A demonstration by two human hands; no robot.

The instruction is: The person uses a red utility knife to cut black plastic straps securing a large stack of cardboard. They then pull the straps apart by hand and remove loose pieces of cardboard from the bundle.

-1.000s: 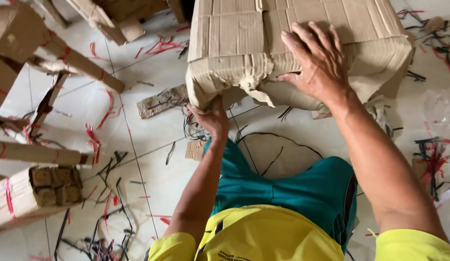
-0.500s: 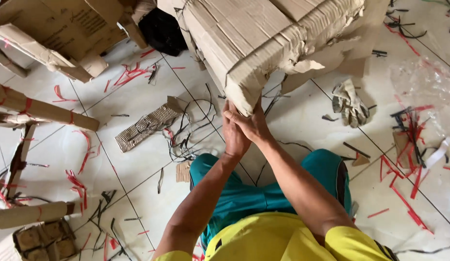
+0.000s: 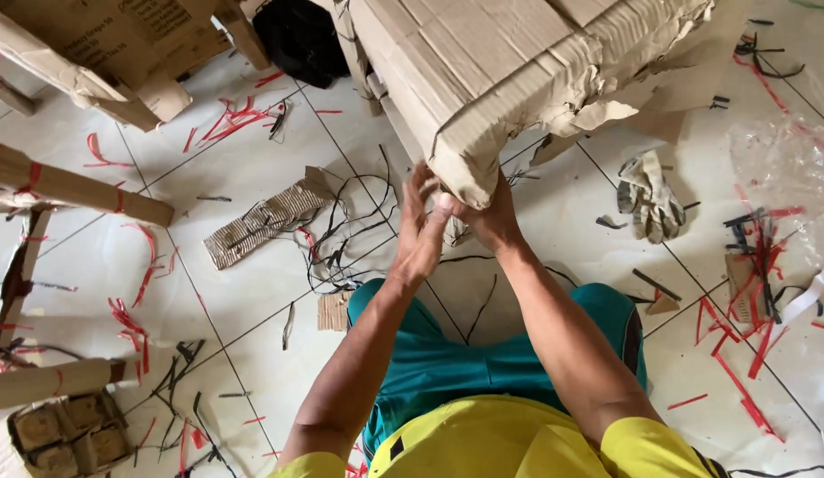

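A big bundle of flattened cardboard [image 3: 518,71] fills the top of the view, its torn, crumpled lower corner hanging just above the person's lap and the white tiled floor [image 3: 252,292]. Both forearms reach up and forward from the yellow sleeves, meeting under that corner. The right hand [image 3: 491,217] is pressed up against the underside of the corner, its fingers curled and closed around the ragged edge of the bundle, with the knuckles facing the camera. The left hand [image 3: 422,228] stands upright just beside it, palm turned toward the right hand and touching it, its fingers [image 3: 415,190] stretched loosely upward with the tips against the side of the same corner; whether they actually grip the cardboard cannot be told. So the corner sits directly above and between the two hands. On the floor to the left lies a strip of corrugated card [image 3: 266,217] amid black straps, to the right a pair of worn work gloves [image 3: 649,196], and red plastic strips [image 3: 744,354] are scattered around.
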